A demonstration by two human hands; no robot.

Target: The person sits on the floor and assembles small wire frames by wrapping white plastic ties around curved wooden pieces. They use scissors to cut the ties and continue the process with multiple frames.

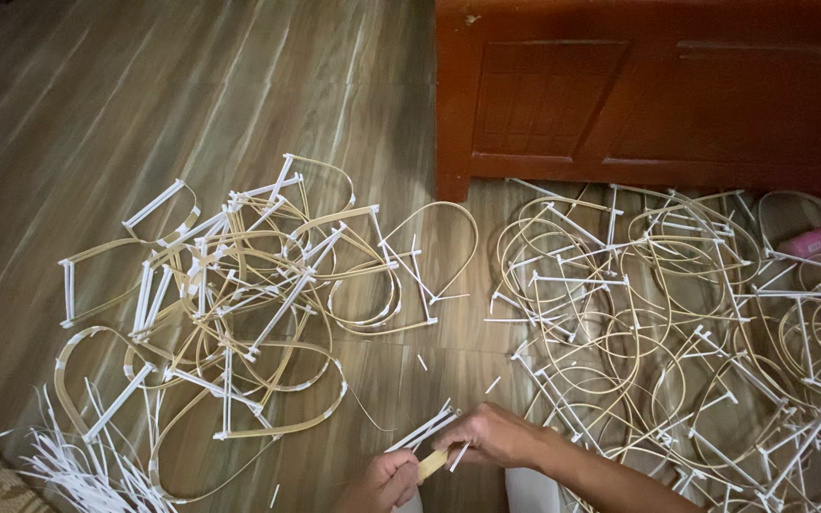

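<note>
Both grips are closed: the left hand (384, 481) clamps a tan bamboo strip (432, 464), the right hand (491, 435) pinches white sticks (422, 430) above the floor (144, 104).

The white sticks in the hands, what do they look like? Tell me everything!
The white sticks are thin, straight and look like plastic or paper-wrapped rods. Several lie bunched side by side, slanting up to the right above the floor. The right hand pinches their lower end from above. The left hand sits just below, gripping a flat tan strip that meets the sticks. One short stick pokes out under the right hand's fingers. How many there are is hard to tell.
</note>
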